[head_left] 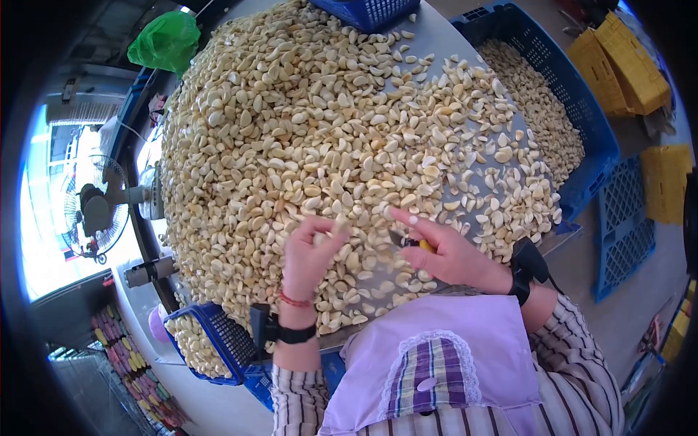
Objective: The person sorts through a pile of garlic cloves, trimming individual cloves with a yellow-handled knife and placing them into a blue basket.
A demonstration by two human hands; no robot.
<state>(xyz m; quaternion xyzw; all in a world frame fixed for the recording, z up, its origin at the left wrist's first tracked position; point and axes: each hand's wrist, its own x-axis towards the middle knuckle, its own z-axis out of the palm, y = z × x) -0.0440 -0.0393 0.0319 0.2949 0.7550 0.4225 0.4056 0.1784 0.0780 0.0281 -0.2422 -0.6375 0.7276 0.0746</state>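
Observation:
A wide heap of peeled garlic cloves (291, 138) covers the metal table. Just above its near side, my left hand (309, 254) is closed in a pinch, with a pale garlic clove (340, 224) at the thumb and fingertips. My right hand (454, 254) is wrapped round a small knife with a yellow handle (424, 245). Its short dark blade (396, 237) points left toward my left hand, apart from it. The right index finger stretches out over the cloves, and the rest of the handle is hidden in the palm.
A large blue crate (592, 145) of cloves stands right of the table. A smaller blue basket (225, 341) of cloves sits at the near left, another blue basket (363, 16) at the far edge. Left are a fan (94, 207) and a green plastic bag (166, 42); yellow crates (632, 62) lie far right.

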